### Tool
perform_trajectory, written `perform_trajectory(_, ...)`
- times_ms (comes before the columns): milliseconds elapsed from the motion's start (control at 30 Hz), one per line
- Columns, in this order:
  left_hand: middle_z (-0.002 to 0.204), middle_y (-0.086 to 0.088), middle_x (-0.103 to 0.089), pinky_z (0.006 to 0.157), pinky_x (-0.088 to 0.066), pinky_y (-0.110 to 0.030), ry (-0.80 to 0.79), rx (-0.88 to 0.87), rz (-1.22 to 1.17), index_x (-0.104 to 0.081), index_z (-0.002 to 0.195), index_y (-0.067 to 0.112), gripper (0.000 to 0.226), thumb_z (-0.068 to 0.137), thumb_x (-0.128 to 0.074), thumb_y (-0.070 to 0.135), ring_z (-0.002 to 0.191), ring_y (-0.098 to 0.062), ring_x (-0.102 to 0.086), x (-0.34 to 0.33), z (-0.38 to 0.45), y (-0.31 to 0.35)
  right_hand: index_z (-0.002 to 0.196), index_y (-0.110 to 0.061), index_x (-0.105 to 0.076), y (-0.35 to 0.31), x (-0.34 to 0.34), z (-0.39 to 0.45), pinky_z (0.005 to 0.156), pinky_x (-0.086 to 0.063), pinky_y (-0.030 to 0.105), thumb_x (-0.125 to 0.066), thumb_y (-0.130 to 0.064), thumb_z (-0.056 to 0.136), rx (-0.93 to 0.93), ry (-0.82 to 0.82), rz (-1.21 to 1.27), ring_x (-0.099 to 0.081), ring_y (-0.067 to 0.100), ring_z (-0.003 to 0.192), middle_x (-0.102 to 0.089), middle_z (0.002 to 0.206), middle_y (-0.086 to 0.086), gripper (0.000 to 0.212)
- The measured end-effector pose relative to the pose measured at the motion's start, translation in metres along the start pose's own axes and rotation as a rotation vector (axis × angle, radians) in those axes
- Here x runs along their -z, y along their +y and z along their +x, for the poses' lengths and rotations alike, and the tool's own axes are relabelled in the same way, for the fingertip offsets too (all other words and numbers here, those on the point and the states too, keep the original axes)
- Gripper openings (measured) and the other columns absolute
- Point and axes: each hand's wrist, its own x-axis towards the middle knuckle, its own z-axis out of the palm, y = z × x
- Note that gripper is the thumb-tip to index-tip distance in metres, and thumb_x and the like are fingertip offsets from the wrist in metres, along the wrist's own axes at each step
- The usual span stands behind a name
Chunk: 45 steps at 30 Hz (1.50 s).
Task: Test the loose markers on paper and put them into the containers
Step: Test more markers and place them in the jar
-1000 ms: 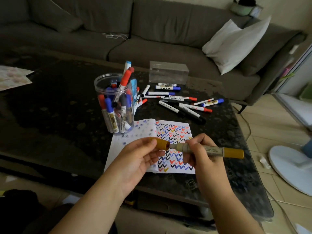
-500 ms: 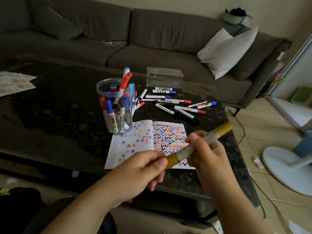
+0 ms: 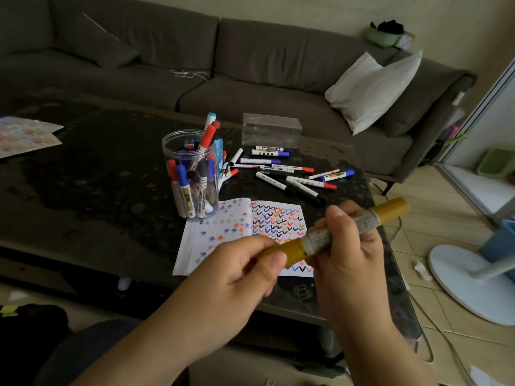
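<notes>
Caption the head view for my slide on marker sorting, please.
Both hands hold a capped mustard-yellow marker above scribbled test paper, beside a clear plastic jar of markers.

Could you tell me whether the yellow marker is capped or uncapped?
Capped: the cap sits flush against the yellow marker barrel, no tip showing.

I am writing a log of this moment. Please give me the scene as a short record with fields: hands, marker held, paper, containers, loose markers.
left hand: grips the capped end of the yellow marker
right hand: grips the marker barrel
yellow marker: held above the table edge, tilted, cap on
paper: flat, covered with coloured test marks
round jar: upright, holds many markers
clear box: behind the loose markers
loose markers: scattered between box and paper
</notes>
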Motion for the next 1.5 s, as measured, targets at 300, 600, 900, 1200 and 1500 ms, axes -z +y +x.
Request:
perform_trajectory(300,0.060,0.005,-0.053,0.059,-0.037,-0.033,0.167,0.196,0.085,-0.062,0.075,0.022,0.029,0.088,-0.052,0.045,0.053,-0.007,-0.045,0.016,0.019,-0.018,0.071,-0.012,-0.050,0.019,-0.002,0.022,0.048,-0.032,0.026,-0.057,-0.042,0.083,-0.240,-0.069,-0.241,-0.038,0.007,0.044,-0.046,0.047,-0.004,0.033)
perform_trajectory(600,0.081,0.007,-0.065,0.066,-0.049,-0.021,0.355,0.245,0.599,-0.064,0.094,0.028,0.010,0.088,-0.059,0.035,0.075,-0.004,-0.061,0.079,0.032,-0.005,0.121,-0.036,-0.048,0.025,-0.030,0.049,0.077,-0.038,0.005,-0.066,-0.029,0.086,0.324,-0.539,-1.285,-0.043,-0.009,0.092,-0.042,0.117,-0.019,0.040)
perform_trajectory(900,0.084,0.013,-0.057,0.060,-0.039,-0.013,0.419,0.233,0.753,-0.052,0.102,0.033,0.013,0.090,-0.058,0.032,0.074,0.000,-0.056,0.129,0.044,-0.018,0.109,-0.026,-0.045,0.033,-0.083,0.105,0.071,-0.051,0.018,-0.057,-0.024,0.092,0.308,-0.522,-1.105,-0.057,0.004,0.080,-0.054,0.090,-0.014,0.021)
perform_trajectory(1200,0.083,0.013,-0.054,0.068,-0.051,-0.021,0.471,0.212,0.964,-0.058,0.095,0.029,0.006,0.090,-0.057,0.032,0.073,-0.001,-0.054,0.155,0.061,-0.038,0.133,-0.026,-0.032,0.025,-0.132,0.158,0.067,-0.048,0.012,-0.062,-0.023,0.090,0.470,-0.399,-0.876,-0.059,0.002,0.080,-0.059,0.095,-0.004,0.052)
perform_trajectory(1500,0.086,0.012,-0.056,0.062,-0.046,-0.019,0.455,0.225,1.042,-0.057,0.098,0.029,0.010,0.091,-0.053,0.035,0.069,-0.002,-0.051,0.162,0.060,-0.048,0.133,-0.023,-0.033,0.042,-0.144,0.168,0.062,-0.046,0.007,-0.059,-0.019,0.092,0.466,-0.404,-0.891,-0.055,-0.004,0.072,-0.050,0.085,-0.016,0.049)
